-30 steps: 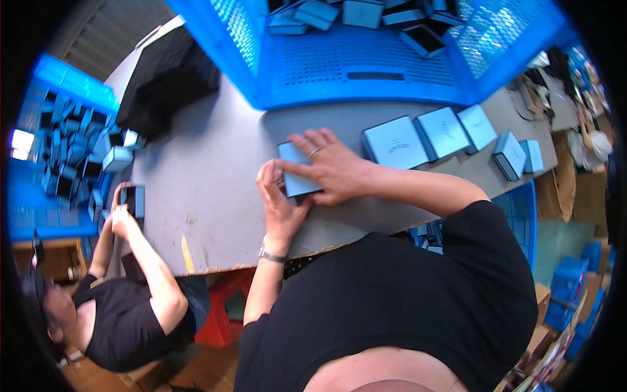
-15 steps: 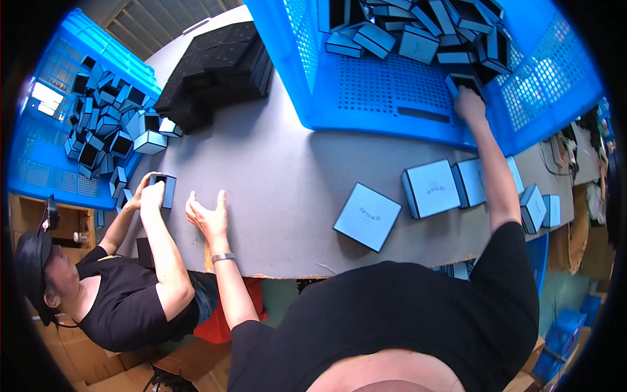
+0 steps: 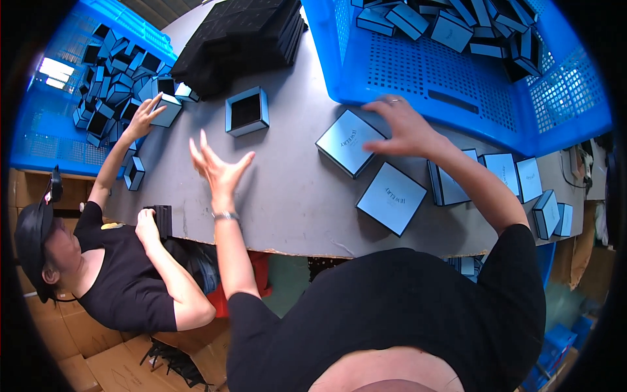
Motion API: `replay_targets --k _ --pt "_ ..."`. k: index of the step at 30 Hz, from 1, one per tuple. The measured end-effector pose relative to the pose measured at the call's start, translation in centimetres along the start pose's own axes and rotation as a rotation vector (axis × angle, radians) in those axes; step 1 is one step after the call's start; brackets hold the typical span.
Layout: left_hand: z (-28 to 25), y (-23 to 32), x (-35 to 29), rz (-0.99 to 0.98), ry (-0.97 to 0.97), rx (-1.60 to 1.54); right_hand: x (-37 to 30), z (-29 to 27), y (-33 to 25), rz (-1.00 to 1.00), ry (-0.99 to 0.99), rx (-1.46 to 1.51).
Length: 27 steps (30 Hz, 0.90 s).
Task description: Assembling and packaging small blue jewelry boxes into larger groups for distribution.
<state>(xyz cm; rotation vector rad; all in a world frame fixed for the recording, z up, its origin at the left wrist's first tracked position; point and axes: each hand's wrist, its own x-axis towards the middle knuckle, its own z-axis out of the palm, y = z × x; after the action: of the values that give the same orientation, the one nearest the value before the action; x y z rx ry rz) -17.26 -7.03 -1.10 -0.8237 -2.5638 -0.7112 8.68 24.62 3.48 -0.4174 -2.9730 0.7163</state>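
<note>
My left hand (image 3: 221,171) hovers over the grey table with fingers spread, holding nothing. Just beyond it, an open pale-blue box (image 3: 263,116) with a black inside sits on the table. My right hand (image 3: 410,130) has its thumb and fingers apart beside a light-blue square box (image 3: 346,140) with dark edges; the thumb overlaps the box's right side, and contact is hard to tell. A second square box (image 3: 392,199) lies nearer to me. Under and past my right forearm stand several more such boxes (image 3: 499,175).
A blue perforated crate (image 3: 408,75) at the far right holds many boxes; another crate (image 3: 39,140) stands at the left. Stacked black trays or pads (image 3: 238,46) lie at the back. A co-worker (image 3: 124,281) at left touches a box and holds black pieces.
My right hand has come out of the crate, moving left and nearer; another square box now lies beside it. An open box now stands beyond my left hand. The co-worker's hands have separated.
</note>
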Motion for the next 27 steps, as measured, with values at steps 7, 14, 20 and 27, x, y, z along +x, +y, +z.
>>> replay_targets --k 7,14,20,27 --pt "4.5 -1.2 11.4 0.28 -0.7 -0.083 4.2 2.4 -4.9 -0.432 -0.309 -0.218" --pt "2.0 8.0 -1.7 0.479 -0.653 -0.292 -0.7 -0.2 -2.3 -0.107 0.025 0.257" --pt "3.6 9.8 -7.4 0.288 -0.483 -0.757 1.5 2.4 -6.1 -0.303 0.043 -0.167" --pt "4.0 10.0 -6.4 0.345 -0.608 -0.762 -0.4 2.4 -7.7 -0.194 0.061 -0.239"
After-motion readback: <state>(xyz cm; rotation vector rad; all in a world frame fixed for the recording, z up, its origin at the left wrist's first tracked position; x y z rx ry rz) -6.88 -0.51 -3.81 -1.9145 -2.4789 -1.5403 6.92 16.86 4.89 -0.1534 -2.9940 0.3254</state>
